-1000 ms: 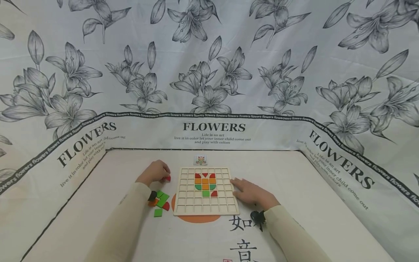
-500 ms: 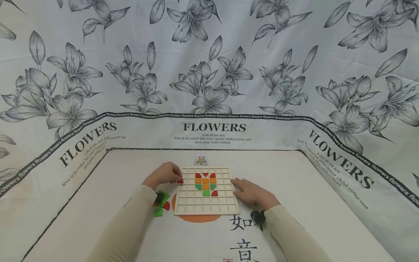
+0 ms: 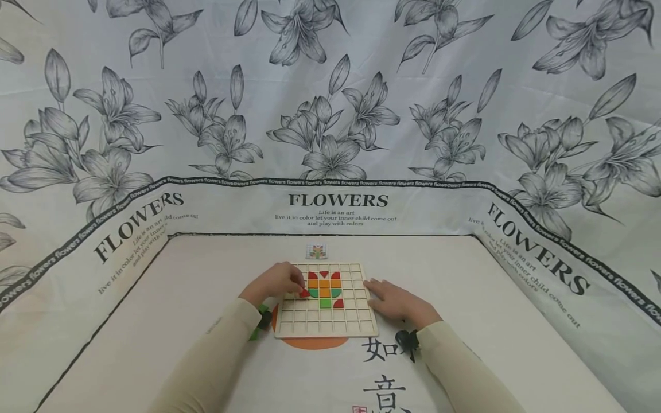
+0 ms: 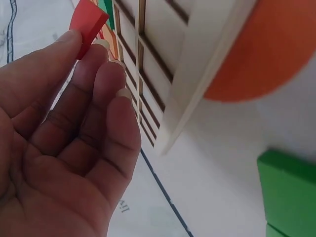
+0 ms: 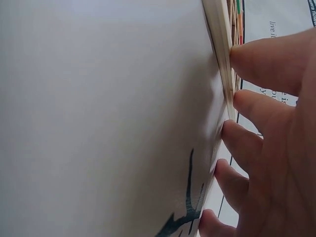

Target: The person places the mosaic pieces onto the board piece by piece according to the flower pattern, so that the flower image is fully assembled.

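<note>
A wooden grid board (image 3: 326, 329) lies on the table, with red, orange and green tiles forming a tulip-like pattern. Between thumb and fingertips my left hand (image 3: 276, 283) pinches a red quarter-round tile (image 4: 90, 22), over the board's left part, just beside the pattern's green tiles. Along the board's right edge rests my right hand (image 3: 401, 303), its fingertips touching the side of the frame in the right wrist view. A green square tile (image 3: 325, 303) and a red corner tile (image 3: 338, 303) sit side by side below the pattern.
Behind the board lies a small pattern card (image 3: 316, 251). Loose green tiles (image 4: 289, 192) lie left of the board, mostly hidden by my left wrist in the head view. An orange printed circle (image 3: 315, 343) shows under the board. Flower-printed cloth (image 3: 338, 209) walls the table.
My left hand has moved right with the red tile, from beside the board to over its left columns. The right hand has stayed at the board's edge.
</note>
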`<state>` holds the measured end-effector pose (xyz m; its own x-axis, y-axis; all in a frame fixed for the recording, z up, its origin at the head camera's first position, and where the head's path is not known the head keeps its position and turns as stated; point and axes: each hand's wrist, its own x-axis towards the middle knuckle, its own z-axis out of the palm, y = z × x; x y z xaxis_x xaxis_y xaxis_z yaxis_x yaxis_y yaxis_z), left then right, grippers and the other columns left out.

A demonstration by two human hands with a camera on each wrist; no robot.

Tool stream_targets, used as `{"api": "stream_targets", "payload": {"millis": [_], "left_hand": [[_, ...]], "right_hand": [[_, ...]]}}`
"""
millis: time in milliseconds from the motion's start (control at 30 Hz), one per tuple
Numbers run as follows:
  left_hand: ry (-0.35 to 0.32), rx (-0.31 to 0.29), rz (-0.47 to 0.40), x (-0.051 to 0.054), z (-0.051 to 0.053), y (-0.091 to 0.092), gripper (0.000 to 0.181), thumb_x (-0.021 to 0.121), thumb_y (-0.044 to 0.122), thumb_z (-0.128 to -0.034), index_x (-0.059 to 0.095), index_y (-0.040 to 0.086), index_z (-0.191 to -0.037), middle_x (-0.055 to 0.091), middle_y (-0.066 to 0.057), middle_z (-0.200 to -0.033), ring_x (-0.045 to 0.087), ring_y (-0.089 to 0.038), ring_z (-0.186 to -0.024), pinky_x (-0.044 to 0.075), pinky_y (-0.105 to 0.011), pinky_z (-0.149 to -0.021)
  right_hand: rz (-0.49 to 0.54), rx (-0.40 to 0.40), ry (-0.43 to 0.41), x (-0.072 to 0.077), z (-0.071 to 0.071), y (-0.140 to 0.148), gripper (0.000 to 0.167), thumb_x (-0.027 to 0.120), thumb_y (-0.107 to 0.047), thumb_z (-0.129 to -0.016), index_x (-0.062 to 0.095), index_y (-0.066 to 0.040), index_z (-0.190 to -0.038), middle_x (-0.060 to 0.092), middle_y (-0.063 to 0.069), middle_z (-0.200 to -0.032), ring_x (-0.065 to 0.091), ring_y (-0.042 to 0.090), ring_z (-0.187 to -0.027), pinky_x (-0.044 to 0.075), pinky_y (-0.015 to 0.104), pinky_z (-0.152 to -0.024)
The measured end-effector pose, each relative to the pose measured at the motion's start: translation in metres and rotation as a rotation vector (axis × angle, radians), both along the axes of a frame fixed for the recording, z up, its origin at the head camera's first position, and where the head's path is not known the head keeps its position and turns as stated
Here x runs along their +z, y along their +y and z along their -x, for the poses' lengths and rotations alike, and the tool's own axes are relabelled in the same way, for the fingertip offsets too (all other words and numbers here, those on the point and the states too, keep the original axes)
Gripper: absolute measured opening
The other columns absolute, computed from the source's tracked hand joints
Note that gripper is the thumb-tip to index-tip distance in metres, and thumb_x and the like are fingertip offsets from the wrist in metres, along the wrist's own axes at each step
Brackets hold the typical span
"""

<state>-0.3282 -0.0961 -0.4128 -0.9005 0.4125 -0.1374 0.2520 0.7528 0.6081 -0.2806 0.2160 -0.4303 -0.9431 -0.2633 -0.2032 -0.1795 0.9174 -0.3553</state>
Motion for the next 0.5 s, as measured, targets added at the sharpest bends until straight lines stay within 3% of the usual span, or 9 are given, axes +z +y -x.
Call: {"api": "stream_targets", "payload": {"millis": [233, 500], "left_hand": [[0.042, -0.049, 0.050, -0.004, -0.005, 0.011, 0.009, 0.072, 0.017, -0.0863, 0.069, 0.018, -0.078, 0.064, 0.004, -0.082, 0.054, -0.015, -0.079, 0.047, -0.028, -0.072], [0.047, -0.080, 0.071, -0.007, -0.008, 0.017, 0.010, 0.071, 0.017, -0.0874, 0.069, 0.019, -0.078, 0.065, 0.005, -0.080, 0.055, -0.015, -0.077, 0.048, -0.028, -0.073]], "right_hand": [[0.018, -0.019, 0.001, -0.001, -0.002, -0.003, 0.057, 0.049, -0.036, -0.097, 0.035, -0.022, -0.151, 0.029, 0.004, -0.159, 0.022, 0.031, -0.148, 0.022, 0.053, -0.117], [0.015, -0.029, 0.006, -0.002, -0.004, -0.005, 0.057, 0.049, -0.036, -0.097, 0.035, -0.022, -0.151, 0.029, 0.004, -0.159, 0.021, 0.032, -0.148, 0.022, 0.053, -0.117]]}}
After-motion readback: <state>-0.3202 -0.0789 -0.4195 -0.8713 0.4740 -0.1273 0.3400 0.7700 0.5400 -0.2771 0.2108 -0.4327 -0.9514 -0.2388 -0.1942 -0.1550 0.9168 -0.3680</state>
